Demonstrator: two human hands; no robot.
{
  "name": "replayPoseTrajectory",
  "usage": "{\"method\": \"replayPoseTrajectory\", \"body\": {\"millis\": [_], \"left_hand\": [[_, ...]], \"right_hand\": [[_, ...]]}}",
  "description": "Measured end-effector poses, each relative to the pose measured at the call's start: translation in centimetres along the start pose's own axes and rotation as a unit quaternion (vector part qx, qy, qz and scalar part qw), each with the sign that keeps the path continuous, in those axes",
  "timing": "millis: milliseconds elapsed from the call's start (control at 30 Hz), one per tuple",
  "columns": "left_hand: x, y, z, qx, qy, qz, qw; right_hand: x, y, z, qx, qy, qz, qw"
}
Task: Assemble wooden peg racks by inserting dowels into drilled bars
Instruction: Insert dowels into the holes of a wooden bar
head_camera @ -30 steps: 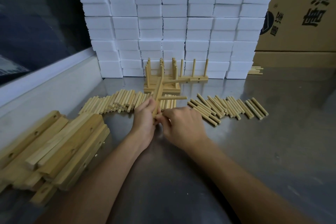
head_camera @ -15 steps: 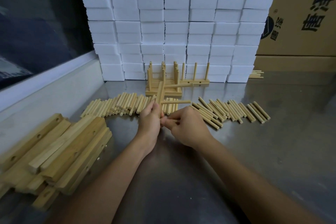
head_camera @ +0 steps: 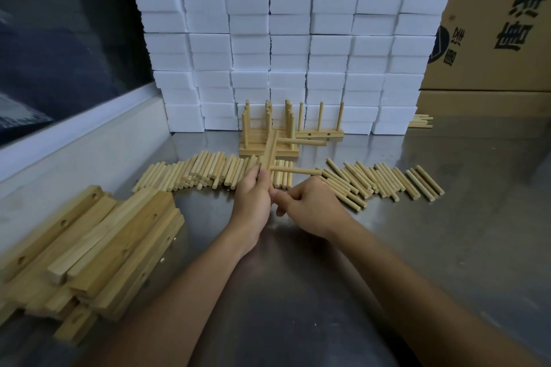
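Both forearms reach in from the bottom edge and meet at centre over the steel worktop (head_camera: 447, 247). Left hand (head_camera: 253, 202) upright, thumb side up, fingers (head_camera: 258, 177) curled round the lower end of a drilled bar (head_camera: 269, 149), which stands tilted up and away from them. Two dowels already sit in that bar and stick out to the right: the upper dowel (head_camera: 301, 141) near the bar's far end, the lower dowel (head_camera: 295, 171) just above the left fingers. Right hand (head_camera: 313, 207) back up, knuckles toward the camera, fingers narrow, pinched together against the left hand at the bar's base. What they pinch is hidden; cannot tell if a dowel is in there.

Beyond the left fingers, a row of loose dowels (head_camera: 202, 171) lies flat on the worktop. Beyond and right of the right fingers, a second row of dowels (head_camera: 387, 180) lies fanned out. Behind the held bar, well past both sets of fingers, finished peg racks (head_camera: 268, 152) stand with pegs up, one rack (head_camera: 320, 134) just to their right. Far left of the left fingers, a pile of drilled bars (head_camera: 95, 247), holes visible on some.

No container holds parts. A wall of white foam blocks (head_camera: 298, 39) stands at the back, with a cardboard box (head_camera: 501, 24) to its right, contents not visible. A few more dowels (head_camera: 420, 121) lie at the box's foot.
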State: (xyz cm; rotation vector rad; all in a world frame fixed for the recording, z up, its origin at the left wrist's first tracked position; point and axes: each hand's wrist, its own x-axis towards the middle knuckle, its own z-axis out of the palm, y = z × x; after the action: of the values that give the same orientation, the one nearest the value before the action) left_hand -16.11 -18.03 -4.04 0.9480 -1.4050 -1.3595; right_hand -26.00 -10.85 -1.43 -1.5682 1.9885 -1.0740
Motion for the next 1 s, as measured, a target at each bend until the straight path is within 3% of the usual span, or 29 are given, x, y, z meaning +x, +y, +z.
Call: {"method": "replayPoseTrajectory", "body": {"millis": [133, 267, 367, 433, 567, 633, 767, 1000], "left_hand": [[0.0, 0.2, -0.2, -0.066, 0.006, -0.010, 0.998], [0.3, 0.6, -0.2, -0.147, 0.012, -0.041, 0.988], [0.5, 0.7, -0.5, -0.193, 0.003, -0.064, 0.979], [0.5, 0.8, -0.8, -0.216, -0.009, -0.070, 0.974], [0.1, 0.9, -0.8, -0.211, -0.033, -0.057, 0.975], [0.0, 0.9, -0.8, -0.195, -0.031, -0.051, 0.979], [-0.2, 0.8, -0.6, -0.160, -0.020, -0.047, 0.986], [0.6, 0.9, -0.9, -0.104, 0.022, -0.039, 0.994]], "right_hand": [[0.0, -0.3, -1.3, 0.160, -0.091, 0.090, 0.979], [0.0, -0.1, -3.1, 0.349, -0.217, 0.153, 0.899], [0.0, 0.2, -2.8, 0.413, -0.205, 0.161, 0.873], [0.0, 0.2, -2.2, 0.432, -0.135, 0.145, 0.880], [0.2, 0.6, -1.6, 0.283, 0.034, 0.058, 0.957], [0.2, 0.8, -1.2, 0.207, 0.055, 0.022, 0.977], [0.3, 1.4, -0.9, 0.160, 0.048, 0.011, 0.986], [1.6, 2.9, -3.2, 0.108, 0.137, 0.045, 0.984]]}}
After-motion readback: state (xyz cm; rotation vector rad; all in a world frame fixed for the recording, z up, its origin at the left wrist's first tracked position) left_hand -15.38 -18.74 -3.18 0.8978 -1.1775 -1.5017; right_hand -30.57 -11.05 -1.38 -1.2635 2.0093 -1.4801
